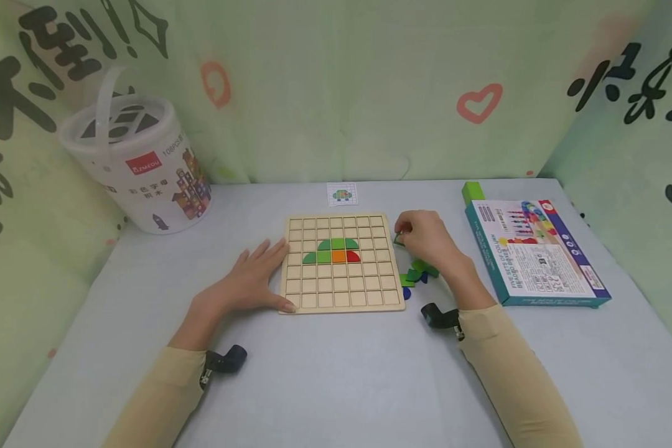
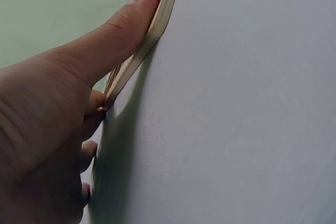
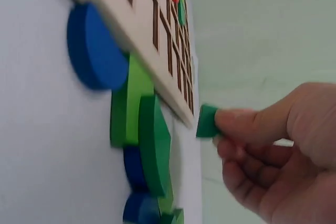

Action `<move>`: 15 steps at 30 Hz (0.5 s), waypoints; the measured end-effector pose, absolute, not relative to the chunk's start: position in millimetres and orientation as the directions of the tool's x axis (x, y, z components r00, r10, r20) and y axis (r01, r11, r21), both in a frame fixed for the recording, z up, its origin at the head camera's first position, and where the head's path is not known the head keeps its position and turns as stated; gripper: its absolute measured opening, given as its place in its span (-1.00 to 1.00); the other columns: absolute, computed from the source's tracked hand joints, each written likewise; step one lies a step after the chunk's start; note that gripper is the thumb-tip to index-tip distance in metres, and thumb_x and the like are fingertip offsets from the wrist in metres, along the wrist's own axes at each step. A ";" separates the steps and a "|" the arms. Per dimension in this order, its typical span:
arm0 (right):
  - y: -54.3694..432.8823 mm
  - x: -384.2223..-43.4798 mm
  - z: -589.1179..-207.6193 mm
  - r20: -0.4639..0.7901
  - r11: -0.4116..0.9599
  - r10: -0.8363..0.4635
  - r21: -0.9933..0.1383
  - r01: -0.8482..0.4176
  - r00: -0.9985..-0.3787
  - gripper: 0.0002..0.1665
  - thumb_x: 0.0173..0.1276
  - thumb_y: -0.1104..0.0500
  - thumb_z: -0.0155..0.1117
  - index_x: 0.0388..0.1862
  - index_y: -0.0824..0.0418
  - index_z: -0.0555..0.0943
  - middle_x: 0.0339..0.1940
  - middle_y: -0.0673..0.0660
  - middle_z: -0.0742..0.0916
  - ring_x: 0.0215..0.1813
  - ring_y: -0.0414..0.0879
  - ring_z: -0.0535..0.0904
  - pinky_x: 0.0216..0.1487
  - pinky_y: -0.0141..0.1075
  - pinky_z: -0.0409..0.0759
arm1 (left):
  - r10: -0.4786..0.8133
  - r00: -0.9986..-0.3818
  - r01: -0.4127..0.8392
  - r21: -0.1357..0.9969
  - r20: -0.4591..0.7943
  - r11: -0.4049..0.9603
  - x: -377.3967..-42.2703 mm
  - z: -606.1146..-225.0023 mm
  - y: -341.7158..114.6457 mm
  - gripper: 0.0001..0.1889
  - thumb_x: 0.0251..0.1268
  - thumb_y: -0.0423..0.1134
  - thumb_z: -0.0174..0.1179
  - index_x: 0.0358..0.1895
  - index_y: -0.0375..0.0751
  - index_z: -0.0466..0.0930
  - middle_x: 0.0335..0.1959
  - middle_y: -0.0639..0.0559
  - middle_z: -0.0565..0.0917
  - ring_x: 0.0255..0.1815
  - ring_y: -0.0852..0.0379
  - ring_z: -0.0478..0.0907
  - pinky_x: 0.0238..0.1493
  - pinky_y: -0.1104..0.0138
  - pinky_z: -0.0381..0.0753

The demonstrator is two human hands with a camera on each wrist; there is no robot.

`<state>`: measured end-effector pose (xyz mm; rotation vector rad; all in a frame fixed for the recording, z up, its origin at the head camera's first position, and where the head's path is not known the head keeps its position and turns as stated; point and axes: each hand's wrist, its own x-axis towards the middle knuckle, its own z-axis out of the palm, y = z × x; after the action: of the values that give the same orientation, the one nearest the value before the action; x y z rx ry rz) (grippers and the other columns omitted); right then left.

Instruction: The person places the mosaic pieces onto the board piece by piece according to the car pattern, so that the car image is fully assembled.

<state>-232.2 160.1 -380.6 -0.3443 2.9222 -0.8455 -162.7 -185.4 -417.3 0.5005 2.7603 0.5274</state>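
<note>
A wooden grid board point(image 1: 341, 284) lies on the table with green, orange and red pieces point(image 1: 338, 256) set in its middle squares. My left hand point(image 1: 249, 281) is spread at the board's left side, its thumb point(image 2: 123, 32) pressing on the near left corner and the fingertips at the left edge. Off the board's right edge, my right hand point(image 1: 428, 238) pinches a small dark green block point(image 3: 207, 121) between thumb and fingers. Below that hand, loose green and blue pieces point(image 3: 155, 148) lie beside the board, partly hidden by the wrist in the head view.
Behind the board lies a small picture card point(image 1: 342, 194) with a coloured figure on a grid. A flat box point(image 1: 537, 261) sits to the right, a green block point(image 1: 473, 191) at its far end. A lidded white bucket point(image 1: 145, 168) stands at the back left. Printed curtains hang around the table.
</note>
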 end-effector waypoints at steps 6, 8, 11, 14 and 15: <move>138.6 -227.7 -383.2 -0.024 0.749 -0.355 -0.606 -0.269 -0.934 -0.86 0.34 0.38 0.22 -0.17 0.27 0.68 -0.29 0.17 0.70 -0.21 0.02 0.51 -0.16 -0.23 0.51 | 0.386 -0.899 0.287 0.384 -0.208 0.877 -163.8 -417.2 -184.9 0.38 -0.22 0.47 0.40 0.63 -0.10 -0.17 0.67 0.03 -0.14 0.68 -0.17 -0.30 0.59 -0.24 -0.30; 132.5 -226.6 -386.2 -0.027 0.730 -0.378 -0.624 -0.280 -0.925 -0.89 0.34 0.37 0.25 -0.21 0.25 0.66 -0.32 0.15 0.69 -0.24 0.00 0.51 -0.20 -0.25 0.51 | 0.386 -0.899 0.288 0.384 -0.208 0.877 -164.0 -417.1 -184.9 0.39 -0.22 0.47 0.40 0.63 -0.11 -0.17 0.67 0.03 -0.15 0.68 -0.17 -0.31 0.59 -0.24 -0.30; 125.7 -225.2 -389.6 -0.020 0.714 -0.392 -0.637 -0.291 -0.920 -0.92 0.32 0.38 0.28 -0.31 0.22 0.63 -0.37 0.12 0.68 -0.28 -0.02 0.49 -0.24 -0.25 0.49 | 0.386 -0.898 0.288 0.381 -0.212 0.879 -164.5 -417.5 -184.7 0.38 -0.22 0.47 0.40 0.63 -0.10 -0.17 0.67 0.04 -0.15 0.68 -0.16 -0.31 0.59 -0.24 -0.30; 121.6 -224.2 -391.6 -0.017 0.715 -0.403 -0.630 -0.303 -0.915 -0.91 0.31 0.37 0.30 -0.36 0.21 0.63 -0.38 0.11 0.69 -0.28 -0.02 0.50 -0.23 -0.25 0.49 | 0.386 -0.898 0.286 0.383 -0.213 0.878 -164.6 -417.9 -184.9 0.38 -0.22 0.47 0.40 0.63 -0.09 -0.17 0.67 0.04 -0.15 0.68 -0.16 -0.31 0.59 -0.23 -0.30; 120.8 -224.0 -391.9 -0.021 0.720 -0.406 -0.623 -0.306 -0.913 -0.92 0.31 0.37 0.31 -0.36 0.22 0.64 -0.37 0.11 0.70 -0.27 -0.02 0.50 -0.21 -0.24 0.50 | 0.385 -0.898 0.286 0.383 -0.212 0.878 -164.5 -418.2 -185.0 0.38 -0.22 0.47 0.40 0.63 -0.09 -0.17 0.67 0.04 -0.15 0.68 -0.16 -0.31 0.59 -0.23 -0.30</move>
<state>-224.0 120.8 -391.9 -0.5772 2.7667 -0.9607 -164.5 -185.0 -418.2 0.5054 2.7652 0.5015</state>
